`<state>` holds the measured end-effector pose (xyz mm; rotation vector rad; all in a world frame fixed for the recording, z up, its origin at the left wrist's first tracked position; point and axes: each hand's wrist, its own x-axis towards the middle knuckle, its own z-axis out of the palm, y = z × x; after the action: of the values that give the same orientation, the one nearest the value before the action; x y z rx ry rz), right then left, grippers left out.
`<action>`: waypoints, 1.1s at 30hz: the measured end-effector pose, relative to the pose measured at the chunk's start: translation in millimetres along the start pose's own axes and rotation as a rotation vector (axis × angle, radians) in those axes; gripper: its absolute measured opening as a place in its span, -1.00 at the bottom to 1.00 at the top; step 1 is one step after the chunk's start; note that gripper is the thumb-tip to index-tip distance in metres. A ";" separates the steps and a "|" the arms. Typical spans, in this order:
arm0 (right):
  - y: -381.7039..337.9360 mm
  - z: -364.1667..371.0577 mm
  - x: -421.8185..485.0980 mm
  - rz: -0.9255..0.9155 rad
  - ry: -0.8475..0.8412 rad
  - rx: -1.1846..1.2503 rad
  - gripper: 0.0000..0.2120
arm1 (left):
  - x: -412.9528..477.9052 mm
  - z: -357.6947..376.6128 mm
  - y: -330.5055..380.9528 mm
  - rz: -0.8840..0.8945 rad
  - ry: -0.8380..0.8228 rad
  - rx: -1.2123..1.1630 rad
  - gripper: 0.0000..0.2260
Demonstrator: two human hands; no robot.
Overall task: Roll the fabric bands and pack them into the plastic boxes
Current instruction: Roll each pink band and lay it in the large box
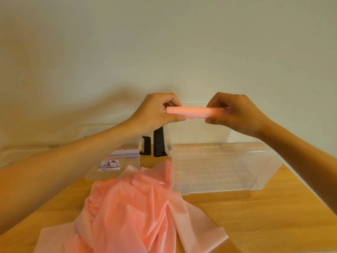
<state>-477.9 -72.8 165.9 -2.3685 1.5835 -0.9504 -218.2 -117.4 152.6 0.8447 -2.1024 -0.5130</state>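
Both hands are raised over the bench and share one pink roll, a band wound into a tight tube that lies level between them. The left hand pinches the roll's left end, fingers curled over the top and thumb pressed along the underside. The right hand grips the right end the same way, fingers wrapped over it and thumb beneath. The roll is in the air, above the back left part of the big box and in front of its clear lid, which stands upright.

The big box sits open on the right side of the bench; its walls are clear. Left of it, partly behind the left forearm, is the small box, also clear, with a printed label showing through its wall. Black latches stand in the gap between the two boxes.

Loose pink bands lie in a crumpled heap on the near bench, touching the big box's front left corner and running off the lower edge of view. A pale wall fills the background.
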 end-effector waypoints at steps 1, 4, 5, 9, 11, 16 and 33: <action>5.5 2.0 5.6 0.012 -0.026 -0.003 -0.76 | 5.1 2.4 -3.8 0.023 0.007 0.047 -0.78; 22.0 8.7 23.1 0.048 -0.121 -0.018 -0.69 | 19.6 9.3 -18.0 0.071 0.028 0.172 -0.77; 27.2 11.3 29.1 0.062 -0.162 -0.018 -0.66 | 23.9 11.6 -23.2 0.086 0.026 0.205 -0.77; 46.4 22.4 51.1 0.122 -0.306 0.052 -0.72 | 40.3 21.7 -42.2 0.142 0.008 0.305 -0.80; 53.8 27.6 58.9 0.143 -0.337 0.106 -0.76 | 46.6 24.7 -49.8 0.171 0.000 0.339 -0.81; 65.2 37.3 73.5 0.018 -0.334 0.040 -0.79 | 54.8 26.5 -61.7 0.199 -0.003 0.395 -0.84; 83.6 75.3 76.8 -0.155 -0.291 -0.161 -0.85 | 70.4 29.6 -79.0 0.169 -0.169 0.454 -0.79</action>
<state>-481.6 -193.1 102.1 -2.6244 1.4307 -0.4844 -243.2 -220.5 124.3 0.8830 -2.4673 -0.0110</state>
